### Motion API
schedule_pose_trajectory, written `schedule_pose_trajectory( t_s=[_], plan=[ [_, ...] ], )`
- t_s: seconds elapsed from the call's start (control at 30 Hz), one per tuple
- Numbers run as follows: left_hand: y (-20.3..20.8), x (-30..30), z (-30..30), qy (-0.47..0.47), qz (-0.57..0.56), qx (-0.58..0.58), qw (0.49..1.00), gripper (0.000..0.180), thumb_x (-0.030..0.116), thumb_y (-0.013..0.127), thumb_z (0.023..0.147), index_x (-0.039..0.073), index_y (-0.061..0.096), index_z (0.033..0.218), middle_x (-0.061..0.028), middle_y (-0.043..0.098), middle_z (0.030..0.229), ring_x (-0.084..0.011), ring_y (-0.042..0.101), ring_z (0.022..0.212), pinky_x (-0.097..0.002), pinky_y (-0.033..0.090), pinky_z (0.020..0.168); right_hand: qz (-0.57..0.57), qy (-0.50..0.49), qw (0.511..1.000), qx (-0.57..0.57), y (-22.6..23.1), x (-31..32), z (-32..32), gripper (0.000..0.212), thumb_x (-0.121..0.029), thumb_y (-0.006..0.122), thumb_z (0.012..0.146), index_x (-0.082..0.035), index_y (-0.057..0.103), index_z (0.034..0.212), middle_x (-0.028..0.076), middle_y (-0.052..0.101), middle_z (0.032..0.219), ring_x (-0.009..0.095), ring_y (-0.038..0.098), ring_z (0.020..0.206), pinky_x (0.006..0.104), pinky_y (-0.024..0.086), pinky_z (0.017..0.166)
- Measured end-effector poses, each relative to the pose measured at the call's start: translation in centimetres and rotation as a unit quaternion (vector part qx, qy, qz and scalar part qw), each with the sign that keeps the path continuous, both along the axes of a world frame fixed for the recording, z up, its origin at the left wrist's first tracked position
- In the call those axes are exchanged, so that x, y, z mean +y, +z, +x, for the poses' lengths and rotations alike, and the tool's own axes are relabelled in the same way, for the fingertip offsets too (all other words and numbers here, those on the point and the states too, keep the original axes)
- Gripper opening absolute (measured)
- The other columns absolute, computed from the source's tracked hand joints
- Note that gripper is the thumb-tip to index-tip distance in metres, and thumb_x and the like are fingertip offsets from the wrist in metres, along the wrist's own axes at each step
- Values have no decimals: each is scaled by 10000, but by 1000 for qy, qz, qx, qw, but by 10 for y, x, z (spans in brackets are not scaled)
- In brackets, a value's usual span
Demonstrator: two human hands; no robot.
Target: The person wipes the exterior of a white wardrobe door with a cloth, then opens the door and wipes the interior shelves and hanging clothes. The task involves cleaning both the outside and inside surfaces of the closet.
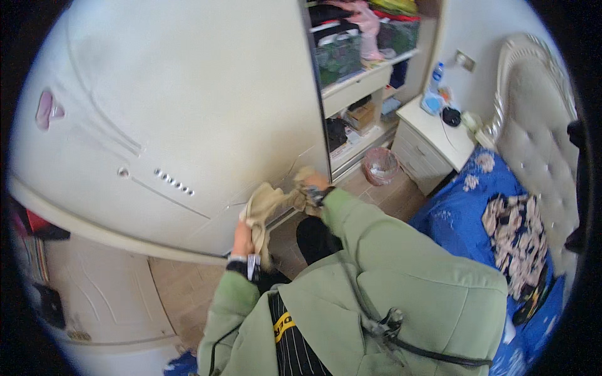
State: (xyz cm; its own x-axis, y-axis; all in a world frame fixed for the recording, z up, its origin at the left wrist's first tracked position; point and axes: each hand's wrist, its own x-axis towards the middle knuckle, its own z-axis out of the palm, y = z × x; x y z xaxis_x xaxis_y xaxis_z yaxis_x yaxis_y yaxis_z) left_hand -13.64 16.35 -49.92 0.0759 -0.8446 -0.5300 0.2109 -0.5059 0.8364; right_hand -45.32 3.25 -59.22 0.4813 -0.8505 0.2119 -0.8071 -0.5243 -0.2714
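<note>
A beige cloth (266, 202) hangs crumpled between my two hands, in front of the white wardrobe door (207, 94). My left hand (242, 239) is closed on the cloth's left side, its fingers partly covered by the folds. At the other end, close to the door's right edge, my right hand (316, 182) grips a bunched part of the same cloth. Whether the cloth touches the door cannot be made out.
Right of the door, open wardrobe shelves (357, 78) hold folded clothes. A pink waste bin (380, 167) stands beside a white nightstand (433, 141) carrying a water bottle (437, 75). Farther right is a bed with blue bedding (448, 210) and a patterned garment (517, 241).
</note>
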Motion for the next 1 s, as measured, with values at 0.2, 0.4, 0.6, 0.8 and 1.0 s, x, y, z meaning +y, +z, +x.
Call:
schedule_pose_trajectory(
  t_s=[0.2,0.4,0.6,0.8,1.0],
  plan=[
    [-20,128,63,69,81,42,993,432,407,518,1018,60,621,1256,-117,712,1115,-278,718,970,-467,606,830,263,-268,926,25,-111,115,-193,308,-125,656,857,-78,662,1162,190,661,1155,376,637,1081,445,524,907],
    [25,111,58,131,-74,-91,984,440,439,498,1058,54,611,1239,-138,683,1177,-252,675,1060,-399,557,906,248,-353,901,-55,-151,174,-235,309,-104,655,872,-44,641,1175,208,675,1165,363,657,1080,433,535,878],
    [151,-5,-33,37,-324,-338,883,490,385,474,1087,-28,543,1341,-152,632,1246,-261,606,1125,-368,475,979,141,-417,834,-333,-62,58,-186,382,-151,611,923,-20,607,1282,203,686,1191,379,653,1085,454,532,888],
    [231,-126,-97,14,-522,-493,695,442,240,498,1083,-78,529,1388,-244,597,1365,-315,588,1228,-405,461,1032,58,-276,479,-832,26,-127,-155,352,-242,645,929,-1,616,1184,161,681,1031,320,657,943,445,522,840],
    [345,-205,-164,115,-684,-355,627,506,278,465,1098,-67,439,1468,-260,554,1421,-337,581,1253,-455,470,1100,175,-216,733,-621,30,-212,-124,453,-191,718,884,-17,584,1280,195,659,1230,391,630,1142,436,503,987]
  ],
)
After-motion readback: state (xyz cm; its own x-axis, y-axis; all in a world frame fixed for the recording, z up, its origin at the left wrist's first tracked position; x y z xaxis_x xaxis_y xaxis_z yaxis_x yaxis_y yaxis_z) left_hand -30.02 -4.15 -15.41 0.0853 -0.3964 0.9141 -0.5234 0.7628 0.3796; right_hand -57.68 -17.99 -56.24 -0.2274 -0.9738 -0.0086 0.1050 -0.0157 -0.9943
